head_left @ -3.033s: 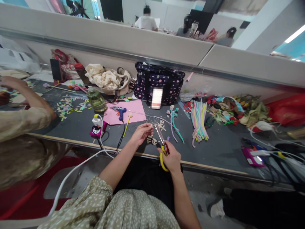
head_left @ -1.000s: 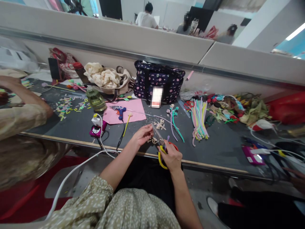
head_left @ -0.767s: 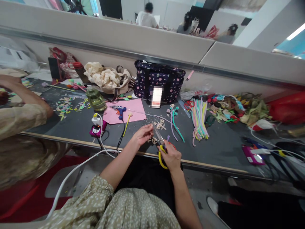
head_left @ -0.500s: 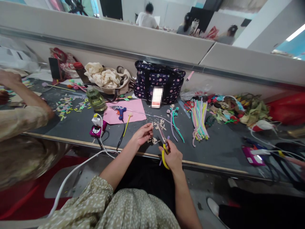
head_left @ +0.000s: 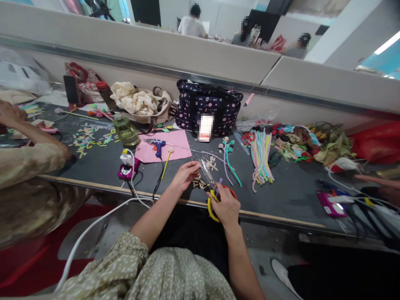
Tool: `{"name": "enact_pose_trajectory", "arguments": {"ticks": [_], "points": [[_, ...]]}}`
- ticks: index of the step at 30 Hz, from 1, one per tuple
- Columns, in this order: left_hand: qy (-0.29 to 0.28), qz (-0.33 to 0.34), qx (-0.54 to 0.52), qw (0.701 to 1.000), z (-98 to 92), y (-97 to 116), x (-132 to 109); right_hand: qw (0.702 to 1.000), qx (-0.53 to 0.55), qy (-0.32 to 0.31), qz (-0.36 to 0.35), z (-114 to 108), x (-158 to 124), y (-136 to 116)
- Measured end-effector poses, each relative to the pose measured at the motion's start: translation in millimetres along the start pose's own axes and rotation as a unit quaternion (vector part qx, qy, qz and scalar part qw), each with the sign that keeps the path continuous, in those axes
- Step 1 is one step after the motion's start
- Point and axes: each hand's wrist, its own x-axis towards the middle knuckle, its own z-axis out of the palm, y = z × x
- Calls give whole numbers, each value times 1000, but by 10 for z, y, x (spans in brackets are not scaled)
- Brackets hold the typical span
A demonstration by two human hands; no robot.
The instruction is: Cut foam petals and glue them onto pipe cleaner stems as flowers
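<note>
Pinched in the left hand, a tiny pale piece is hard to make out beside the scissors, whose handles the right hand grips and partly hides, over a dark table strewn with scraps, a pale partition cutting off people seated beyond.
</note>
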Motion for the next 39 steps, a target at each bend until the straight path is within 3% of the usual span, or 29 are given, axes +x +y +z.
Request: {"name": "enact_pose_trajectory", "arguments": {"ticks": [5, 12, 17, 39], "points": [[21, 34, 36, 999, 3, -7, -5, 1000, -17, 4, -2, -7, 1, -7], [18, 47, 40, 998, -13, -4, 13, 993, 111, 19, 42, 56, -22, 21], [19, 64, 46, 997, -1, 3, -5, 987, 161, -3, 28, 51, -36, 34], [20, 87, 104, 991, 7, 16, -20, 994, 107, -15, -9, 37, -38, 44]]}}
